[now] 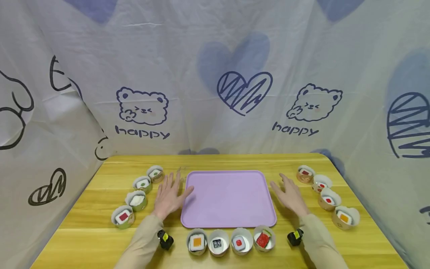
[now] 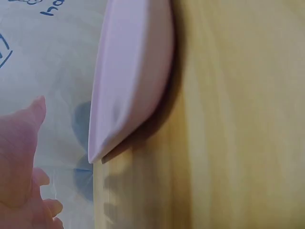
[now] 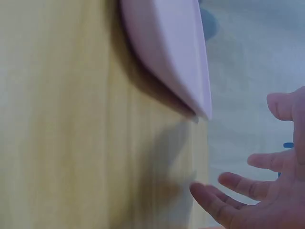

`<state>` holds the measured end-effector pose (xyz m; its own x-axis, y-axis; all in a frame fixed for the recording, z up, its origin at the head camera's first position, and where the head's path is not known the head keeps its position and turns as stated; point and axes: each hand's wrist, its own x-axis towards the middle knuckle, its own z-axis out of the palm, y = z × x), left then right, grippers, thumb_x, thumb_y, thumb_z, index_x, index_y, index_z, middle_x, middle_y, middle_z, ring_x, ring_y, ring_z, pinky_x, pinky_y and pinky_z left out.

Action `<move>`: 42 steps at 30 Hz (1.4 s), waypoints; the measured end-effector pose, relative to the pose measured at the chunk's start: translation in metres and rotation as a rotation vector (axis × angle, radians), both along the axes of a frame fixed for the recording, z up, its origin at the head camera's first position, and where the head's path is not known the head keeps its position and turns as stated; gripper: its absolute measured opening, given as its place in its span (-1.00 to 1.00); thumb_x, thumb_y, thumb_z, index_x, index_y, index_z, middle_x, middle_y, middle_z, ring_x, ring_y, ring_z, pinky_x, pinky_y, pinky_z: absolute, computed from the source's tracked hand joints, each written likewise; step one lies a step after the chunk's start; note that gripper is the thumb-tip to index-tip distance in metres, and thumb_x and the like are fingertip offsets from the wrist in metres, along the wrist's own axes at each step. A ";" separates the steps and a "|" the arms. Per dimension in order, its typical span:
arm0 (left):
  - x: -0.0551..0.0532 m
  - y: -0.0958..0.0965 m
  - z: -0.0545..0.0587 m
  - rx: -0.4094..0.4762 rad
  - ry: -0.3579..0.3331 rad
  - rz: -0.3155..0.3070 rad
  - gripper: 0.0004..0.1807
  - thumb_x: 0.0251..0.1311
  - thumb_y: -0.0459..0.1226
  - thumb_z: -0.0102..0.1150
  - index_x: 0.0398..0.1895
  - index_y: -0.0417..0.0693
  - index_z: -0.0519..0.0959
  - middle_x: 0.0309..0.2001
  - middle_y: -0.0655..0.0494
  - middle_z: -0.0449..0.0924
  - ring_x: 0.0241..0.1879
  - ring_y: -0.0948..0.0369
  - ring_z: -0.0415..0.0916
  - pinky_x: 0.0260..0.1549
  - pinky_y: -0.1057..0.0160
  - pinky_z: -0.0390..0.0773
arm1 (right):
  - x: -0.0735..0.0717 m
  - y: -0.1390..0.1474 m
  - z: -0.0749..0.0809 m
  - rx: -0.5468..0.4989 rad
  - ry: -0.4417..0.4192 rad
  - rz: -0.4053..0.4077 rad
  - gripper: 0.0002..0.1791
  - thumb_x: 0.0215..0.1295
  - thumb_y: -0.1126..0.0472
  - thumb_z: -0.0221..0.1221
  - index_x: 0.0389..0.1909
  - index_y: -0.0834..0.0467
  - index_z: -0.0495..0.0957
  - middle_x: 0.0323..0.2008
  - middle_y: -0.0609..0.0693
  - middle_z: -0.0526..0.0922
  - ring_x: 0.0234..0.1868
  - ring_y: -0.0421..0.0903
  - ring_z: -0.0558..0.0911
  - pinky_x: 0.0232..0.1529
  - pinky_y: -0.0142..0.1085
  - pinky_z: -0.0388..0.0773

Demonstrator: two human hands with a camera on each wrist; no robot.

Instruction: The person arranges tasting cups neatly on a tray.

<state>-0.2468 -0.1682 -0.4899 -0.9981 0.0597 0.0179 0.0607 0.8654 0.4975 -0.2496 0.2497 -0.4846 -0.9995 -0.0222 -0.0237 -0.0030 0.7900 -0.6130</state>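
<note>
A pink-purple rectangular tray [image 1: 229, 200] lies flat on the wooden table between the two hands. My left hand [image 1: 169, 198] is by its left edge with fingers spread, the thumb overlapping the rim in the head view. In the left wrist view, that hand [image 2: 19, 157] appears apart from the tray [image 2: 126, 71] and holds nothing. To the tray's right, my right hand [image 1: 291, 196] has its fingers loosely extended. The right wrist view shows this hand [image 3: 267, 191] holding nothing, with a gap between it and the tray [image 3: 176, 43].
Paper cups holding small sushi-like pieces surround the tray: several in a left column [image 1: 125, 221], several in a right column [image 1: 342, 223], and several along the front [image 1: 218, 252]. Behind the table [image 1: 84, 243] hangs a printed white cloth [image 1: 201, 130]. Both wrists wear small black devices.
</note>
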 end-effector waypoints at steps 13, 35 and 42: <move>-0.011 -0.011 0.011 0.247 0.042 -0.022 0.01 0.36 0.24 0.00 0.61 -0.18 -0.09 0.58 -0.29 -0.01 0.55 -0.26 0.01 0.48 -0.28 0.03 | -0.012 -0.013 -0.002 -0.163 -0.103 0.042 -0.33 0.45 0.11 0.10 0.39 0.46 0.21 -0.16 0.33 0.63 -0.49 -0.08 0.66 -0.41 -0.22 0.66; -0.031 -0.032 0.041 0.304 0.158 0.101 -0.22 0.37 -0.12 0.16 0.50 -0.31 0.12 0.40 -0.36 0.30 0.32 -0.24 0.33 0.30 -0.22 0.35 | -0.017 -0.017 -0.010 -0.094 -0.113 0.062 -0.56 0.34 0.38 0.10 0.21 0.45 0.44 -0.47 0.10 0.55 -0.56 -0.13 0.58 -0.51 -0.29 0.54; -0.041 -0.043 0.051 0.242 0.139 0.117 -0.19 0.35 -0.14 0.19 0.51 -0.34 0.08 0.41 -0.43 0.23 0.17 -0.26 0.42 0.24 -0.22 0.41 | -0.019 -0.019 -0.011 -0.124 -0.142 0.054 -0.55 0.33 0.38 0.11 0.21 0.47 0.43 -0.42 0.12 0.55 -0.55 -0.12 0.60 -0.49 -0.27 0.60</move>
